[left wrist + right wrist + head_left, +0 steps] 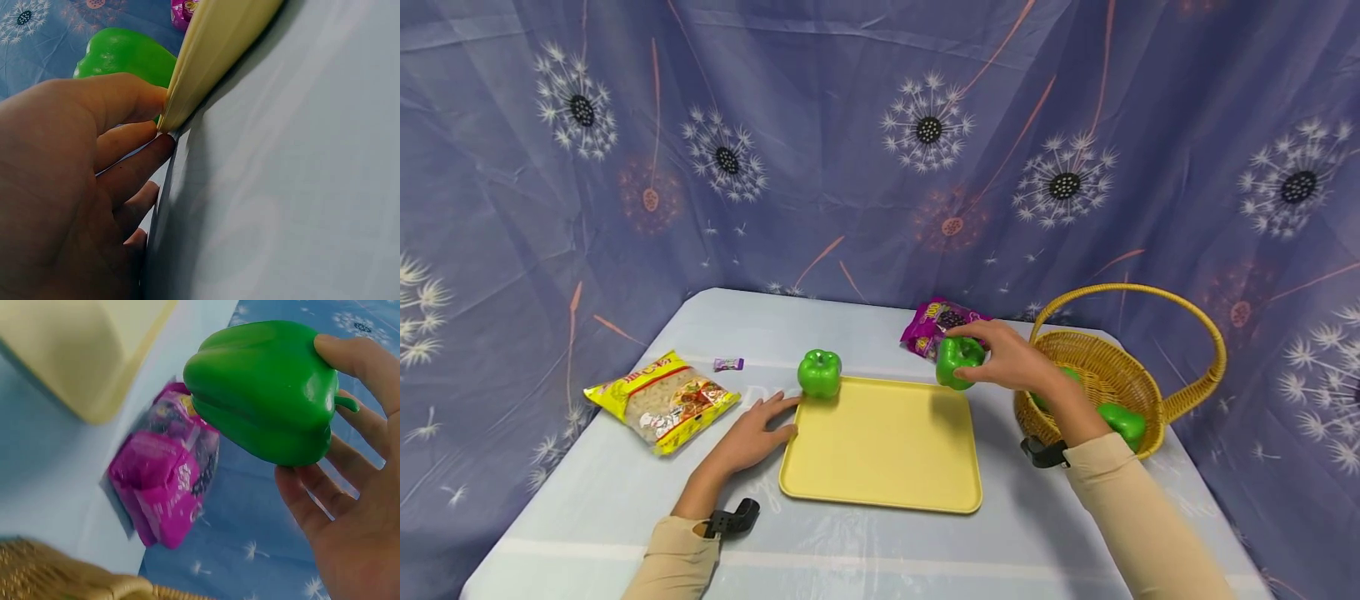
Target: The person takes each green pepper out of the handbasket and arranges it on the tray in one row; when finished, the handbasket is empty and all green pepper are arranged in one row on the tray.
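My right hand holds a green bell pepper between thumb and fingers, above the far right corner of the yellow tray. In the right wrist view that pepper's short stem points toward the palm. My left hand rests at the tray's left edge, its fingers loosely extended; in the left wrist view the thumb and fingertips touch the rim. Another green bell pepper sits at the tray's far left corner.
On the right stands a wicker basket with a tall handle and green peppers inside. Behind the tray lies a purple snack bag. A yellow food packet and a small purple sweet lie to the left.
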A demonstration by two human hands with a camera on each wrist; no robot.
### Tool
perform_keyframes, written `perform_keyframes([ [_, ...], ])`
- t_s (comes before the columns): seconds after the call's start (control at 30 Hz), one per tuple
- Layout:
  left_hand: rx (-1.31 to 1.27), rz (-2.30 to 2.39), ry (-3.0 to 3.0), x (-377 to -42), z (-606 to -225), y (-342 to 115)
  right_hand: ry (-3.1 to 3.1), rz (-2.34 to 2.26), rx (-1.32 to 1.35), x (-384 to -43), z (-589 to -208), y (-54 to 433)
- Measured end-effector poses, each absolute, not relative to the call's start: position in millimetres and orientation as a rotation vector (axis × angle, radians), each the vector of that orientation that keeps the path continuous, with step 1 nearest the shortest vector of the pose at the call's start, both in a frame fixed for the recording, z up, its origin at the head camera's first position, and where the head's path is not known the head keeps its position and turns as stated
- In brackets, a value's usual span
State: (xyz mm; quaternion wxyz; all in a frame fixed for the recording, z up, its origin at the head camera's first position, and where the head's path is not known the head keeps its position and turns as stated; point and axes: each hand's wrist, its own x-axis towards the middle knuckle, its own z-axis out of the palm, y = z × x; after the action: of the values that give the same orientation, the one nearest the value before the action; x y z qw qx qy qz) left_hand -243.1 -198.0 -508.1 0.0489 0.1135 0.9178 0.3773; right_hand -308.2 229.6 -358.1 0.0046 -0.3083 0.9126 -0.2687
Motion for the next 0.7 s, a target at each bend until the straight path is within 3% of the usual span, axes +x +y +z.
perform_keyframes([
  [0.7,0.357,1.142,2.801,-243.8,-509.9,-198.2,2.793,-0.803,-0.991,-329.3,-392.2,155.4],
])
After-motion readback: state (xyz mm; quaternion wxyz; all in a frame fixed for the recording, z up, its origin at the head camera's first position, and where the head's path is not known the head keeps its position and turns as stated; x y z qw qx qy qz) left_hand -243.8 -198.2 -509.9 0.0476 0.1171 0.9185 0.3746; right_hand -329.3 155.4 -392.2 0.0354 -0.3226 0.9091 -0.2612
